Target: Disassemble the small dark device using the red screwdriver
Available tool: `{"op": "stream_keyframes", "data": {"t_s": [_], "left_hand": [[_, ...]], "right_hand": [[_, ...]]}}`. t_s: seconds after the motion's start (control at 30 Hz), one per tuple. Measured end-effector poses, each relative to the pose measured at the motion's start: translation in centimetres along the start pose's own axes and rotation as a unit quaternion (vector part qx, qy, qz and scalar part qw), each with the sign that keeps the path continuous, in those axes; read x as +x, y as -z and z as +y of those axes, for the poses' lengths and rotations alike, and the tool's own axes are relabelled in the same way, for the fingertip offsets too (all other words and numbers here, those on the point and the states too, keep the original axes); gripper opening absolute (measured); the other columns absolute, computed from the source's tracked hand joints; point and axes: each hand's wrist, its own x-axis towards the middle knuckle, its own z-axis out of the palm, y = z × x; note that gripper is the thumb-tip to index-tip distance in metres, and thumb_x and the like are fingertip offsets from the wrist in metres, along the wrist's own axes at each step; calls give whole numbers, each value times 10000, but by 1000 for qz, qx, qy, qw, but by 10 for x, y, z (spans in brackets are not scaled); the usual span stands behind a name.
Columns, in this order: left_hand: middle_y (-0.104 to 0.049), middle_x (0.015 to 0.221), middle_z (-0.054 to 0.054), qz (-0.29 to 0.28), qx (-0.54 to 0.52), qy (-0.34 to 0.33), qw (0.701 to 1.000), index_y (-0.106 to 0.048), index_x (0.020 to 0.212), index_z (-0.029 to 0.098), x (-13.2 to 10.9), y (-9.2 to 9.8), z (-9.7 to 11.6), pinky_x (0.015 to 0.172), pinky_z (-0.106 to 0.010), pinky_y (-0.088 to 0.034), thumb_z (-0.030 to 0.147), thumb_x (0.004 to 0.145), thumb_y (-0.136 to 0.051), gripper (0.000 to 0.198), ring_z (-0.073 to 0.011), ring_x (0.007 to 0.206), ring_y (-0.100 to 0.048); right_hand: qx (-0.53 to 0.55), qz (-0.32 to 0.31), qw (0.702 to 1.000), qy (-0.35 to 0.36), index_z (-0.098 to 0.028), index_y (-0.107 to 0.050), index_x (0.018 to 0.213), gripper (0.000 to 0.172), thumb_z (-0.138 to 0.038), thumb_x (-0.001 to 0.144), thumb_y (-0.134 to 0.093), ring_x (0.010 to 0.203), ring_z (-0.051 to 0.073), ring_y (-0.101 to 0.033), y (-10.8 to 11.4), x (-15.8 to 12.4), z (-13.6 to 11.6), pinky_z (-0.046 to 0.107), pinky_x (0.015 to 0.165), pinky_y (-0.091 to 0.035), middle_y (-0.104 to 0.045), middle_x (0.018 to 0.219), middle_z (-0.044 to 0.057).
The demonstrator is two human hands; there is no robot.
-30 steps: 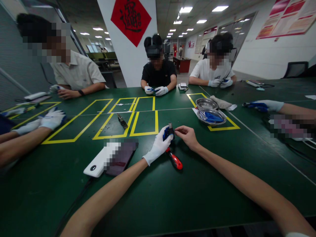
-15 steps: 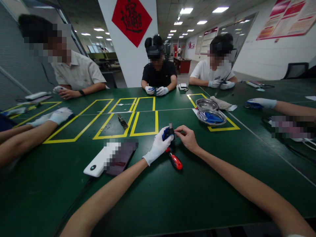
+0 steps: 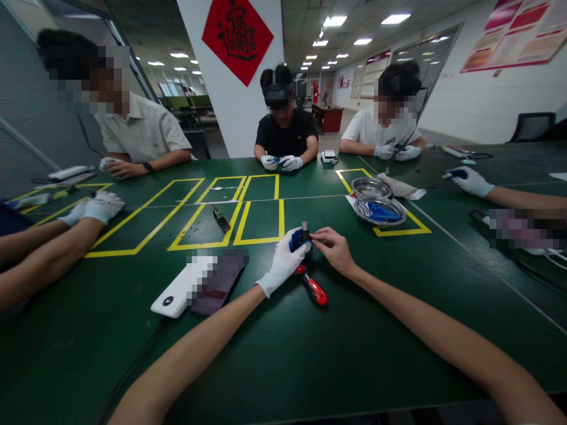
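1. Here, at a green table (image 3: 310, 354) shared with several co-workers, a person wearing a head camera works on a small metal part (image 3: 305, 226) with both hands, just in front of a grid of yellow tape boxes (image 3: 259, 206).
2. The left hand (image 3: 283, 262), in a white glove with a blue palm, has its grip closed around the small metal part and holds it upright just above the table, so that only the top shows above the fingers.
3. The right hand (image 3: 335, 248) is bare; its grip is pressed together, thumb and forefinger meeting against the right side of the part. Whether anything sits between the fingertips is too small to tell.
4. A red-handled screwdriver (image 3: 313, 287) lies on the table just below the two hands, its tip end hidden under the left glove.
5. To the left lie a white power bank (image 3: 177, 290) and a dark phone (image 3: 220, 283), side by side and touching.
6. To the right, inside a yellow tape box, stand two steel bowls (image 3: 370, 187); the nearer one holds a blue glove (image 3: 381, 211), and a grey cloth (image 3: 398, 184) lies just beside the farther one.
7. A loose metal piece (image 3: 220, 218) lies in one tape box, well apart from the hands.
8. Co-workers' gloved hands (image 3: 100, 206) rest on the table at both edges and along the far side.
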Motion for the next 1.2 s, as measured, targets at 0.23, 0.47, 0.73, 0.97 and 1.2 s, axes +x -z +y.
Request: {"op": "stream_keyframes", "data": {"t_s": [0.23,0.47,0.73,0.97,1.2], "left_hand": [[-631,1085,-80,-17,-9,-14,1000,-532,1157,164,0,-2,-3,884,-343,-489,261,803,-588,371,-187,960,-609],[-623,1112,-77,-23,-9,-25,999,-529,1179,163,-1,-3,-3,903,-335,-480,256,798,-592,398,-185,982,-602],[-621,1119,-81,-30,-2,-20,999,-524,1196,161,-2,-2,0,883,-334,-494,243,799,-584,410,-197,998,-599],[-618,1132,-81,-45,13,-26,999,-529,1198,159,-3,-1,2,879,-324,-494,230,800,-577,407,-198,1014,-589],[-615,1137,-81,-34,5,-26,999,-528,1195,161,-1,0,-2,908,-333,-476,239,796,-587,412,-194,1015,-589]], "right_hand": [[11,30,999,-3,-200,-707,924,191,-336,841,-600,860,175,-607,-1,0,-4,273,642,-536,-617,970,68],[-11,27,1000,-3,-189,-671,893,182,-347,840,-600,845,177,-601,3,3,-4,265,617,-525,-609,948,62],[-162,-38,980,108,-188,-597,933,105,-216,901,-500,830,166,-572,12,7,-2,293,718,-499,-577,947,65],[-318,-136,914,211,-168,-580,1001,191,-217,945,-404,855,169,-569,27,15,-7,283,739,-488,-586,999,97],[-224,-52,960,158,-185,-603,976,151,-204,924,-462,828,160,-585,14,5,-4,283,719,-502,-593,966,77]]}}
